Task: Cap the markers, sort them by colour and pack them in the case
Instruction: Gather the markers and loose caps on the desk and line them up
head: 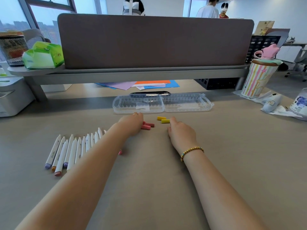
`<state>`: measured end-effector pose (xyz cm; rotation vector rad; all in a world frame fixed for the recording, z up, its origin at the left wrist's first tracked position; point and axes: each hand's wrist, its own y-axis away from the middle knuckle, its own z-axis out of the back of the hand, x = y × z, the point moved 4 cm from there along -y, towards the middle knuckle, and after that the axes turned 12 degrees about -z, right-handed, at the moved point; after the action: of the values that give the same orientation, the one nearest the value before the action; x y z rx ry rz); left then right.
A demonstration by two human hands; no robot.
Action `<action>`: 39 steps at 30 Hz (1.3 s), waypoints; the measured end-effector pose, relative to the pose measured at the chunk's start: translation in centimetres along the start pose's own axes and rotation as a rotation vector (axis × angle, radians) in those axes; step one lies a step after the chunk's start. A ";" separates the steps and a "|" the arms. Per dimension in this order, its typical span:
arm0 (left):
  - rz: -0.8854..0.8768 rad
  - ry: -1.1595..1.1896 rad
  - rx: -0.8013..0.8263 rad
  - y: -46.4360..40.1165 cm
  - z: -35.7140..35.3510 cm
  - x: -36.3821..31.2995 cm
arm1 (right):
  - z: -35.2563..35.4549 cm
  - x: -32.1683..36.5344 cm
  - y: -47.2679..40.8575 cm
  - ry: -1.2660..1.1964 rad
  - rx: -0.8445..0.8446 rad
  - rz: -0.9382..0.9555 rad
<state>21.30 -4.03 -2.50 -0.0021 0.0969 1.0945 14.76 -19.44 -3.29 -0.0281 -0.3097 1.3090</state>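
My left hand (132,123) lies knuckles-up on the desk (232,146), fingers curled over the pink caps (148,126); I cannot tell if it grips one. My right hand (180,131) reaches to the yellow caps (163,120), fingertips touching the nearer one. The clear marker case (162,103) lies open just beyond. White markers (73,150) lie in a row at my left.
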 end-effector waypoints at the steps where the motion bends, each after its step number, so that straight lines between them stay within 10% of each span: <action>1: -0.007 -0.002 -0.020 0.1 0.1 -0.1 | 0.0 -0.2 -0.2 0.008 -0.006 -0.002; 11: -0.012 0.092 -0.241 0.5 0.3 1.1 | 0.1 -0.7 -0.7 0.013 0.051 -0.034; 23: -0.326 0.044 -0.021 0.5 -1.4 -1.7 | 0.4 0.8 0.4 0.020 0.061 -0.027; 34: -0.187 -0.134 0.018 -1.5 -1.9 -1.8 | 0.0 -2.2 -1.7 -0.858 0.075 -0.323; 39: -0.201 -0.106 -0.054 -0.5 -1.1 -1.8 | -0.3 -1.4 -2.1 -0.684 0.042 -0.201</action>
<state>20.80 -5.94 -3.45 -0.0028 -0.0277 0.8943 16.47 -21.26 -3.51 0.4832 -0.8430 1.0914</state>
